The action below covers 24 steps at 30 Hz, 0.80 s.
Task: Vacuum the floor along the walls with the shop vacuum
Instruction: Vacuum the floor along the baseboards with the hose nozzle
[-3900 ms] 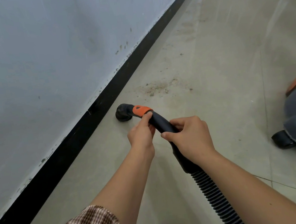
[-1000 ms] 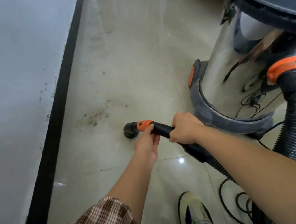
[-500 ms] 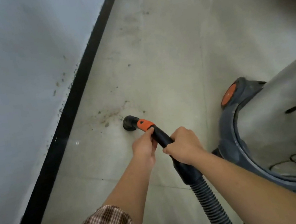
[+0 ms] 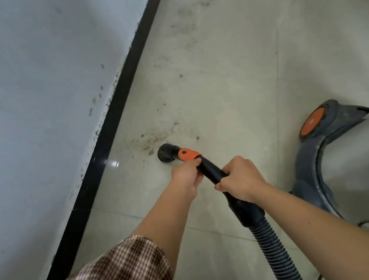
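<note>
Wall fills the left, tiled floor takes the rest. Shop vacuum stands on the floor at the right, well apart from the black baseboard at the floor's left edge. Ribbed hose comes up from the bottom into a black handle tube.

I have both hands on that tube. Right hand is lower, fingers curled tight round it. Left hand is further up, fingers and thumb clamped on it just below the orange collar.

Nozzle is down at the floor, near the baseboard but apart from it, just beside a brown dirt patch.

Progress, my read: partway. Tiles nearer me along the baseboard look clean. Left to do: this patch, the specks past it, the smudges further up the floor, and grit tight against the baseboard.
</note>
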Motion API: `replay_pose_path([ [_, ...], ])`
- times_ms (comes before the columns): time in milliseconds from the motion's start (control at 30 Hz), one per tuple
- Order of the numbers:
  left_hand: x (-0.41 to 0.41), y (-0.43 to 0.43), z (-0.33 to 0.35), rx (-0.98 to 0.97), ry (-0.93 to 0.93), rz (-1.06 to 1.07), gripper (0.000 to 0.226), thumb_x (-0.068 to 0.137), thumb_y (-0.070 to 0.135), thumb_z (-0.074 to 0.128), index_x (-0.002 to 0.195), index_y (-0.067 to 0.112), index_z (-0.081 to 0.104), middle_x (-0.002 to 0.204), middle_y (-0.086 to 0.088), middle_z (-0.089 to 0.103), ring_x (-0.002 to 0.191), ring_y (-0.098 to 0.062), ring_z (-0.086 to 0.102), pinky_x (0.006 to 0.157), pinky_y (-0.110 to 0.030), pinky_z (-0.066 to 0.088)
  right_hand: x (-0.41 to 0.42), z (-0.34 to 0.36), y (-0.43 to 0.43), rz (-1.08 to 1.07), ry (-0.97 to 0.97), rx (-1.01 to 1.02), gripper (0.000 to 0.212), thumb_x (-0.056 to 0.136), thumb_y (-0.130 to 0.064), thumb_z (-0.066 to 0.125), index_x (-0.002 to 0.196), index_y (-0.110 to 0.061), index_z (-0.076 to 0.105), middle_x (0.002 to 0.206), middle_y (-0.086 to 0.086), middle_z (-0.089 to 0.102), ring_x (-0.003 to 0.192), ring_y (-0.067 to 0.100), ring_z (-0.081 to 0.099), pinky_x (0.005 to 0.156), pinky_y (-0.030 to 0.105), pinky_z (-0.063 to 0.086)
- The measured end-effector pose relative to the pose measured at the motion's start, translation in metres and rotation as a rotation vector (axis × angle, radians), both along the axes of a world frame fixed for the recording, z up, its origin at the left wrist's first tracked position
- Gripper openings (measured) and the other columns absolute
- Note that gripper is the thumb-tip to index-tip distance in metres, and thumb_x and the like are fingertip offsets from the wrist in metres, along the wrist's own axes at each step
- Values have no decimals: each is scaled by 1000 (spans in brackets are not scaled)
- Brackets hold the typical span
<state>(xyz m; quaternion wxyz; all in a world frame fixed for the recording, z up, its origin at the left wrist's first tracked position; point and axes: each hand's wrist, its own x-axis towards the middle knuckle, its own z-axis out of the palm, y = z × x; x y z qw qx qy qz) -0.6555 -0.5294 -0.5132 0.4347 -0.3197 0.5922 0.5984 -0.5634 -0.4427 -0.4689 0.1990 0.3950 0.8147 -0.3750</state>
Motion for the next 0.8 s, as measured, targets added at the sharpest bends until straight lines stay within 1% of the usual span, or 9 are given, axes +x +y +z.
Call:
replay_pose_path([
  [100, -3, -4, 7, -28, 8, -14, 40, 94, 5, 59, 132, 2, 47, 111, -14, 61, 84, -20, 61, 76, -27, 50, -3, 5, -1, 45, -3, -4, 14, 73, -16, 75, 71, -4, 67, 66, 8, 61, 63, 24, 59, 57, 29, 49],
  [200, -2, -16, 8, -15, 4, 3, 43, 94, 3, 59, 135, 2, 45, 122, -18, 60, 93, -24, 60, 76, -28, 50, -3, 6, -8, 89, 5, -12, 15, 72, -16, 75, 70, -4, 67, 63, 6, 59, 59, 22, 56, 55, 27, 45],
  [267, 2, -24, 7, 4, 6, 30, 42, 94, 3, 60, 134, 2, 47, 124, -18, 60, 92, -23, 60, 77, -28, 49, -2, 4, -13, 112, 14, -13, 16, 72, -16, 75, 66, -5, 65, 60, 5, 56, 56, 20, 53, 52, 25, 41],
  [367, 3, -33, 0, 33, 12, 54, 38, 93, 4, 61, 129, 1, 51, 121, -18, 62, 91, -23, 61, 81, -28, 50, -2, -1, -19, 128, 33, 5, 16, 72, -16, 76, 68, -4, 68, 58, 4, 55, 55, 19, 52, 51, 25, 39],
  [500, -4, -36, -10, 51, 30, 89, 37, 91, 5, 64, 125, 2, 51, 124, -19, 61, 105, -27, 62, 85, -29, 52, -7, -6, -23, 136, 67, 15, 20, 71, -16, 78, 59, -11, 64, 56, 2, 55, 54, 17, 53, 50, 24, 37],
  [600, -6, -42, -14, 65, 32, 85, 32, 90, 5, 65, 120, 3, 53, 122, -19, 63, 95, -24, 62, 85, -29, 52, -11, -9, -26, 146, 72, 27, 12, 71, -17, 79, 68, -8, 71, 58, 3, 58, 56, 16, 55, 50, 24, 39],
  [667, -10, -49, -17, 89, 46, 101, 32, 90, 5, 65, 120, 0, 55, 121, -19, 64, 87, -21, 62, 85, -28, 52, -17, -11, -29, 159, 86, 28, 12, 71, -18, 79, 73, -7, 73, 61, 4, 60, 58, 18, 57, 52, 24, 41],
  [800, -23, -64, -22, 111, 82, 136, 32, 92, 5, 64, 122, -2, 56, 122, -19, 63, 86, -19, 60, 86, -26, 51, -33, -18, -44, 173, 116, 55, 16, 71, -19, 80, 75, -5, 74, 66, 9, 66, 63, 23, 62, 56, 29, 47],
])
